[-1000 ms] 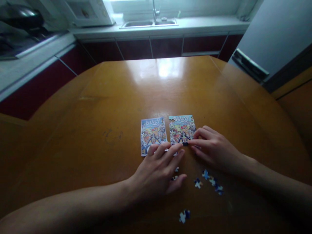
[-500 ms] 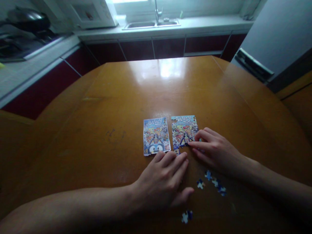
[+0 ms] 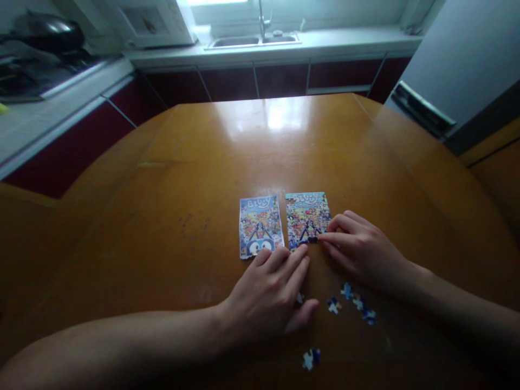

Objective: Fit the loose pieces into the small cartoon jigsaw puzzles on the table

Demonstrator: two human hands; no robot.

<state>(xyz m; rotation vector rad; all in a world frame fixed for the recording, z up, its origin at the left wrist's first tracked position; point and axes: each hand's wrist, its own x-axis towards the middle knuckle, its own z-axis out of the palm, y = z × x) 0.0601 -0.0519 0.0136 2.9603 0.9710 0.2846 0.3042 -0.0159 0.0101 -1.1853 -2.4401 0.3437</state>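
Note:
A partly assembled jigsaw puzzle [image 3: 307, 214] lies on the table beside a printed reference picture [image 3: 260, 225] with the same "Bluey" design. My left hand [image 3: 274, 292] rests flat, thumb out to the side, with its fingertips over the puzzle's lower left edge and the picture's lower edge. From the right, my right hand [image 3: 363, 246] reaches the puzzle's lower edge, its fingertips closed at a dark puzzle piece [image 3: 312, 239]. The hand hides the puzzle's lower right corner. A loose piece [image 3: 300, 298] shows partly beside my left thumb.
Several loose puzzle pieces [image 3: 358, 302] lie on the wooden table [image 3: 162, 227] below my right hand. Another small group [image 3: 311, 359] sits nearer the front. Beyond the table are a counter with a sink [image 3: 252, 41], a stove with a pan [image 3: 49, 32] and a fridge [image 3: 459, 59].
My left fingertips have slid slightly up, onto the puzzle's lower left edge. The right hand has shifted slightly right, and more of the dark piece shows at its fingertips.

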